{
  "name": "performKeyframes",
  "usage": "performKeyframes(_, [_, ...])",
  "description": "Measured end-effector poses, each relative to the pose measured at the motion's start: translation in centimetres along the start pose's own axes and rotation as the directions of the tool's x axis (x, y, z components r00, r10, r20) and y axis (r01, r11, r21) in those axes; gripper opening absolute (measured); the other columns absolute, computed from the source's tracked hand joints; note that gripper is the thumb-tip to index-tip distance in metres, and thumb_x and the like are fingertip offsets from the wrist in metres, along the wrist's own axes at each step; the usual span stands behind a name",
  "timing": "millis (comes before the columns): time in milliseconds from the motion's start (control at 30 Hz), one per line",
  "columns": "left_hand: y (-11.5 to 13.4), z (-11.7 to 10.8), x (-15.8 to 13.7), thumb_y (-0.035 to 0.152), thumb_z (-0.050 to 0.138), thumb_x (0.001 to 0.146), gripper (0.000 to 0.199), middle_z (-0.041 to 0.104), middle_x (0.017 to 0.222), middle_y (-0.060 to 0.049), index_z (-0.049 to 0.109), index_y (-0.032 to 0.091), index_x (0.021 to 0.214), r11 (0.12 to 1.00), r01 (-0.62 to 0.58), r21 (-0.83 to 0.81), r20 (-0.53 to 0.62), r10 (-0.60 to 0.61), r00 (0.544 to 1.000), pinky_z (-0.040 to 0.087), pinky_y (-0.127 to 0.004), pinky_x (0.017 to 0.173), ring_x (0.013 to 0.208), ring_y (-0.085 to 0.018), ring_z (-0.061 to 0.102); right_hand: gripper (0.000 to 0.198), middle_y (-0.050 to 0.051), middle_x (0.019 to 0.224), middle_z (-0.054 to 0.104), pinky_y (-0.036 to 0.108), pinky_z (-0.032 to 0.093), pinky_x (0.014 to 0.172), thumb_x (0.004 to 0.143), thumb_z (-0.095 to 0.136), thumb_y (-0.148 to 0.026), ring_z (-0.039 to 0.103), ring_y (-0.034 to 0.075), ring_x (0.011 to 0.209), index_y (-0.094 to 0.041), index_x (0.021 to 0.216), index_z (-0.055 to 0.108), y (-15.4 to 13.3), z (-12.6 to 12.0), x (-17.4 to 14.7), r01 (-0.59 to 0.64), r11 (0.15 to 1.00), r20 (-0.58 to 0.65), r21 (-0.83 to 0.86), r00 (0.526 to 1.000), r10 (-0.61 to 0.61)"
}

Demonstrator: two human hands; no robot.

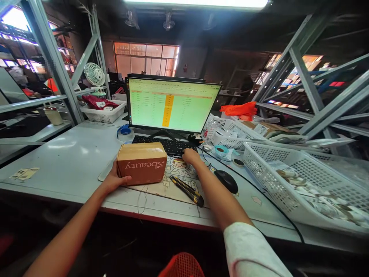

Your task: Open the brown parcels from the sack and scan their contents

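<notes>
Cardboard box (142, 164) sits near the front edge of the white desk (69, 154), just in front of the kybd (165, 146), its printed lettering upside down. L hand (117, 177) is wrapped round the box's left end, thumb on the front face, other fingers mostly hidden; grip looks partly open, set to the box's width, prob. to steady it w/ one hand and leave the other free. R hand (190, 156) is at the kybd's right end, fingers curled in; can't tell if it's pressing keys or has hold of anything small. Monitor (173, 105) stands behind the kybd, facing the person, presumably so the spreadsheet reads easily from the seat. Box cutter (187, 191) lies on the cartoon mat (178, 175) betw. the box and R forearm, likely for quick reach; mouse (226, 181) is right of that forearm. Count: 1 box, 1 kybd, 1 mouse, at least 1 cutter (maybe 2 side by side), 1 blue tape roll (125, 131), 1 teal roll (221, 151), 1 plastic bottle (211, 129), 1 desk fan (95, 75), at least 3 white plastic baskets (268, 182); packets in the nearest too jumbled to count.
</notes>
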State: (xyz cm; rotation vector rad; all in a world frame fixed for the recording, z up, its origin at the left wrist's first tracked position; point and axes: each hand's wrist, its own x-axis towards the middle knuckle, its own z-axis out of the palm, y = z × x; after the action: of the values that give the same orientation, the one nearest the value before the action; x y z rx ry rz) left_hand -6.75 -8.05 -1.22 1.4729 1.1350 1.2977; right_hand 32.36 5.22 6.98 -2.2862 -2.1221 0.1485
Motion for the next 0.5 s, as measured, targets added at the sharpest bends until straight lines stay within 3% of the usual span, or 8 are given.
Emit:
performKeyframes(167, [0.1, 0.1, 0.0, 0.049, 0.091, 0.068, 0.109, 0.049, 0.156, -0.018, 0.032, 0.021, 0.154, 1.0, -0.015, 0.008, -0.016, 0.015, 1.0, 0.038, -0.055, 0.125, 0.146, -0.036, 0.047, 0.043, 0.018, 0.139, 0.067, 0.047, 0.05, 0.107, 0.103, 0.052, -0.026, 0.064, 0.03, 0.128, -0.015, 0.143, 0.063, -0.6, -0.2, 0.3, 0.04, 0.999, 0.005, -0.017, 0.999, -0.04])
performKeyframes(300, [-0.5, 0.2, 0.1, 0.049, 0.091, 0.069, 0.106, 0.051, 0.154, -0.016, 0.033, 0.022, 0.154, 0.998, -0.061, -0.011, -0.024, 0.061, 0.998, 0.036, -0.053, 0.126, 0.147, -0.034, 0.047, 0.047, 0.021, 0.14, 0.065, 0.046, 0.049, 0.105, 0.102, 0.045, -0.025, 0.063, 0.034, 0.13, -0.014, 0.145, 0.062, -1.8, -1.6, 0.0, 0.067, 0.998, -0.008, -0.019, 0.998, -0.067])
performKeyframes(400, [-1.1, 0.3, 0.2, 0.049, 0.09, 0.07, 0.107, 0.052, 0.152, -0.015, 0.032, 0.023, 0.156, 0.996, -0.084, 0.003, -0.032, 0.084, 0.996, 0.039, -0.052, 0.124, 0.146, -0.033, 0.048, 0.054, 0.021, 0.144, 0.063, 0.045, 0.049, 0.105, 0.102, 0.044, -0.028, 0.062, 0.035, 0.131, -0.016, 0.154, 0.052, -2.7, -2.4, -2.5, 0.112, 0.994, -0.042, -0.015, 0.993, -0.113])
performKeyframes(500, [-1.1, 0.1, 0.3, 0.05, 0.09, 0.069, 0.114, 0.049, 0.154, -0.017, 0.026, 0.024, 0.16, 0.995, -0.096, 0.02, -0.09, 0.097, 0.991, 0.041, -0.053, 0.121, 0.143, -0.034, 0.05, 0.053, 0.017, 0.14, 0.067, 0.043, 0.051, 0.102, 0.101, 0.051, -0.037, 0.064, 0.035, 0.127, -0.021, 0.151, 0.057, -2.7, -1.4, -7.8, 0.196, 0.981, -0.002, -0.01, 0.981, -0.196])
